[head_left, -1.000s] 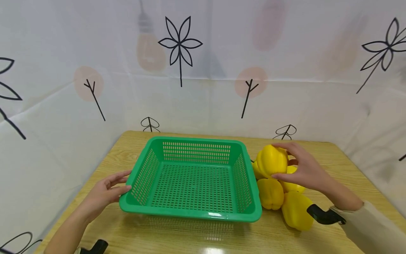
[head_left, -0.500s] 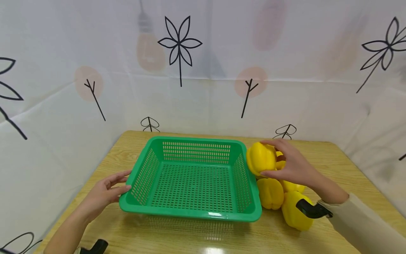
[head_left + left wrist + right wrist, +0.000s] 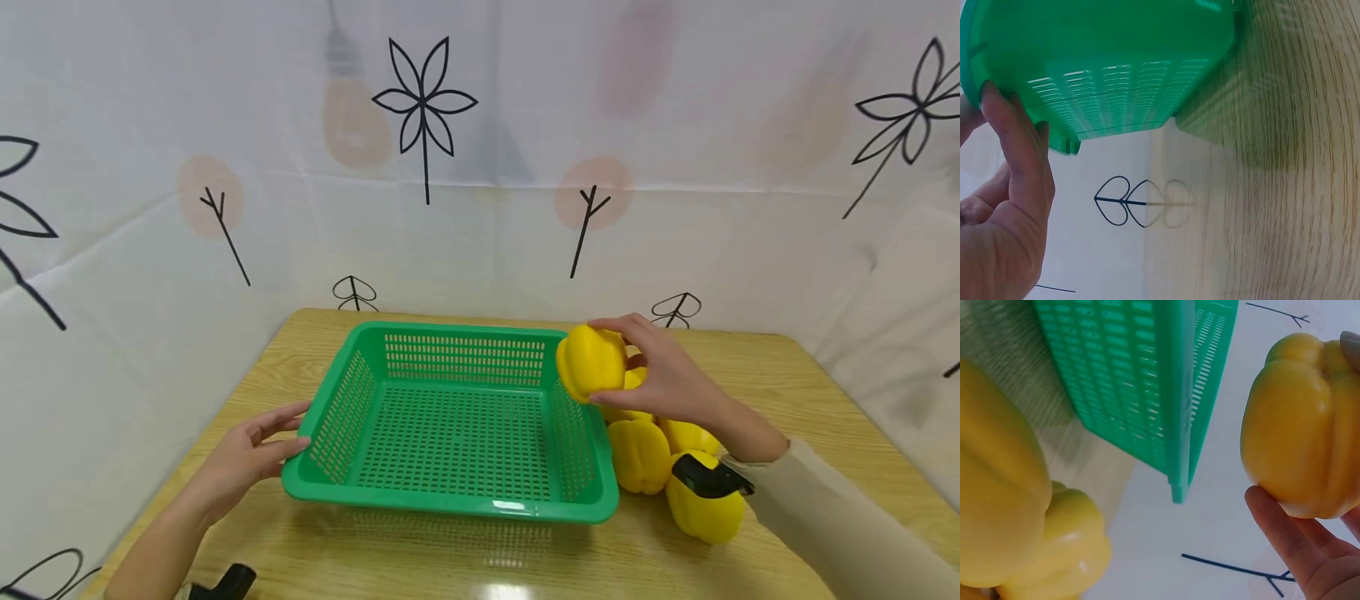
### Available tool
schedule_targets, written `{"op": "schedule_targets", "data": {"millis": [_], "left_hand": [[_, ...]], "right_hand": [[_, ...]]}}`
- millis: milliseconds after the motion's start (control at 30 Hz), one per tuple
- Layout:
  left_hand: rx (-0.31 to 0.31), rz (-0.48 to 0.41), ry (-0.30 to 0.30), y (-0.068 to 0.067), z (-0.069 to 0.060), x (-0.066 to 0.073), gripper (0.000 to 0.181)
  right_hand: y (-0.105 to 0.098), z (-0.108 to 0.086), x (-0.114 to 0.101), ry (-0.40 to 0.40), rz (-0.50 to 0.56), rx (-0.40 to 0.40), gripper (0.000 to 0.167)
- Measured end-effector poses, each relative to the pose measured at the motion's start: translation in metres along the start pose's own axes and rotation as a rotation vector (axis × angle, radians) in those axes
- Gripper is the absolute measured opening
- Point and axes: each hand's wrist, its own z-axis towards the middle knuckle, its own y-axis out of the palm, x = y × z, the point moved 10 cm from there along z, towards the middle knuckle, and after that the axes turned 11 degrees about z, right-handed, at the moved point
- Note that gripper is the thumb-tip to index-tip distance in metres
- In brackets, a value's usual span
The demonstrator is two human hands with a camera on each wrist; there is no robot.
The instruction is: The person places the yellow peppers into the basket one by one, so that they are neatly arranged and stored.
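Head view: the right hand (image 3: 667, 375) pinches a yellow pepper (image 3: 588, 362) between thumb and fingers over the right rim of the green basket (image 3: 450, 502), more yellow peppers (image 3: 640, 457) crowding the table (image 3: 262, 550) below. In the left wrist view, the left hand (image 3: 1019, 181) grips the basket's edge, finger gap narrow. The right wrist view shows the basket's upright wall between the held pepper and the loose ones.
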Motion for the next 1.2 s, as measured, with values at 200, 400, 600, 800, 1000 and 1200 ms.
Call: {"op": "schedule_targets", "data": {"millis": [200,400,600,800,1000,1200], "left_hand": [[0.003,-0.003,-0.013,0.000,0.000,-0.003,0.065],[0.004,-0.006,0.000,0.000,0.000,-0.002,0.065],[0.001,-0.007,0.016,0.001,0.000,-0.001,0.064],[-0.002,-0.004,0.009,0.001,0.001,-0.003,0.064],[-0.004,-0.005,0.011,0.001,0.000,-0.003,0.065],[-0.003,0.002,0.008,0.001,0.000,-0.003,0.064]], "right_hand": [[0.007,0.011,-0.005,-0.015,0.033,-0.005,0.076],[0.017,0.023,-0.006,-0.020,0.072,-0.020,0.078],[0.026,0.035,-0.011,-0.028,0.100,-0.028,0.077],[0.038,0.046,-0.012,-0.019,0.120,-0.039,0.078],[0.050,0.056,-0.015,-0.022,0.141,-0.057,0.077],[0.061,0.065,-0.016,-0.035,0.169,-0.066,0.076]]}}
